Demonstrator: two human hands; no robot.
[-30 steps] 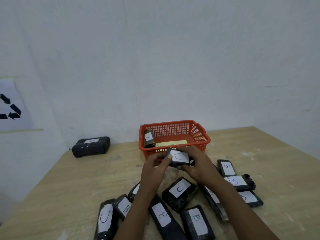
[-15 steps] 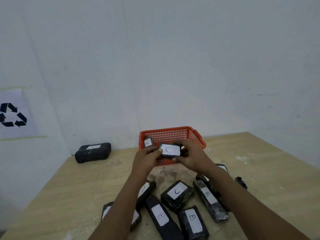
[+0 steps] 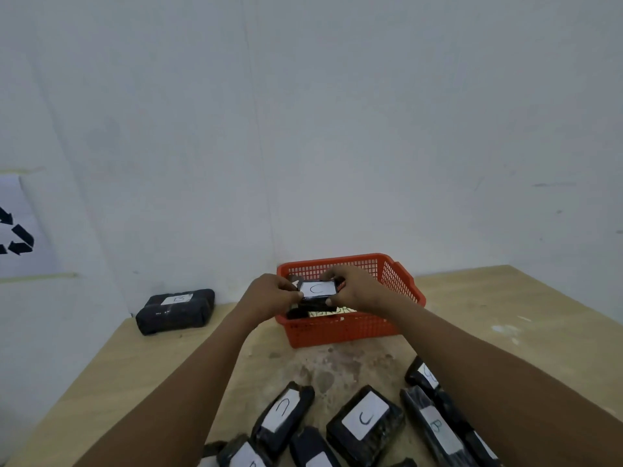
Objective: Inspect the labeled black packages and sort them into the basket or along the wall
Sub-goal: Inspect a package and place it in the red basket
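Now both hands' fingers [image 3: 332, 301] pinch the C-labelled package [image 3: 317, 290] above the orange basket [image 3: 340, 328], with another black package [image 3: 298, 313] lying just beneath them inside.

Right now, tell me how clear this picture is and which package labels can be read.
Head view: dim, even light, no glare, wide-angle bending at the edges. The C on the held package over the basket is sharp; the label on the package by the wall is too faint to read surely.
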